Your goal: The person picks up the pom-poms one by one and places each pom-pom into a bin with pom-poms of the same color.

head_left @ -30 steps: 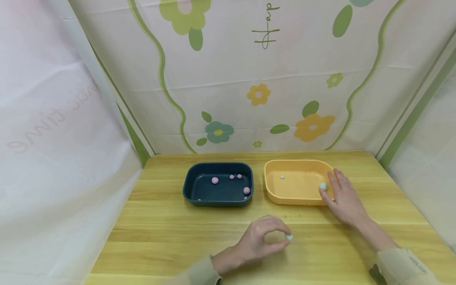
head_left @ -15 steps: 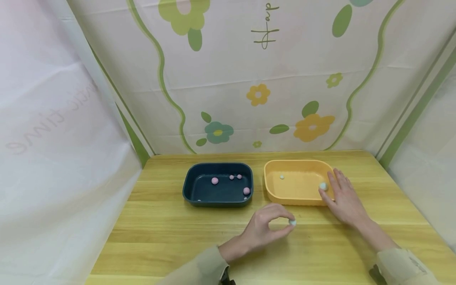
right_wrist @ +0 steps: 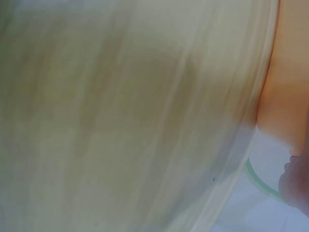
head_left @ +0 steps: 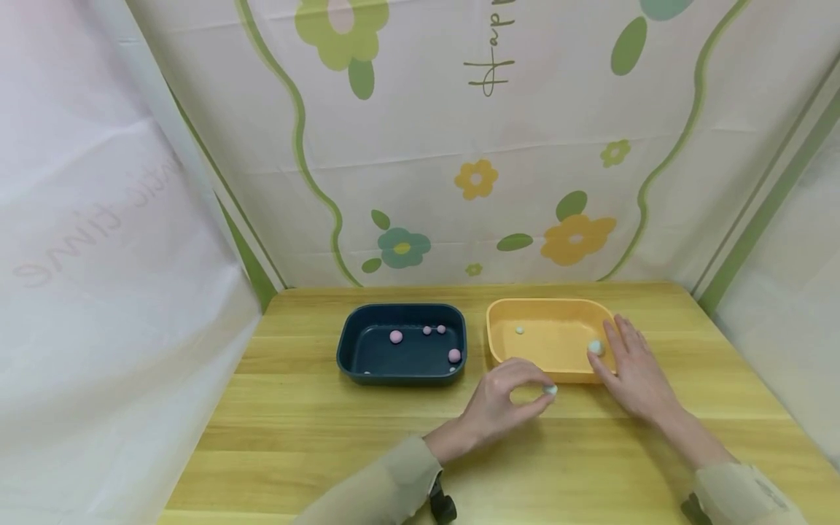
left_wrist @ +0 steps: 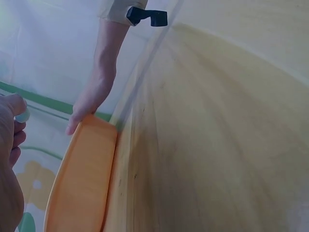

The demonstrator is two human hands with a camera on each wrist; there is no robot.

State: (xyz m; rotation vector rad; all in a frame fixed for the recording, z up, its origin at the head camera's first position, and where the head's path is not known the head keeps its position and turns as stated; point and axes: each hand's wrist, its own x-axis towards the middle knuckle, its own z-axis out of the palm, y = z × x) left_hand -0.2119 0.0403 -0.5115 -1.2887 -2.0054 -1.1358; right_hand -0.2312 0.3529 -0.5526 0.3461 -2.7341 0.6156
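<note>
In the head view my left hand (head_left: 502, 401) pinches a small pale mint ball (head_left: 550, 390) between thumb and index finger. It hovers by the front rim of the yellow tray (head_left: 547, 373). The same ball (left_wrist: 22, 116) shows at the fingertips in the left wrist view. My right hand (head_left: 636, 372) rests on the tray's right end, fingers fairly straight. Near its thumb, inside the tray, lies a larger mint ball (head_left: 596, 347); whether they touch I cannot tell. A tiny mint ball (head_left: 520, 330) lies at the tray's back left.
Left of the yellow tray stands a dark blue tray (head_left: 403, 380). It holds several pink balls, among them a larger one (head_left: 454, 355), and tiny pale ones along its front. Both trays stand on a wooden table (head_left: 295, 430), with a flowered curtain (head_left: 426, 146) behind.
My left hand has moved forward and to the right with the pinched mint ball, from over the table to the yellow tray's front rim. The right hand has stayed put.
</note>
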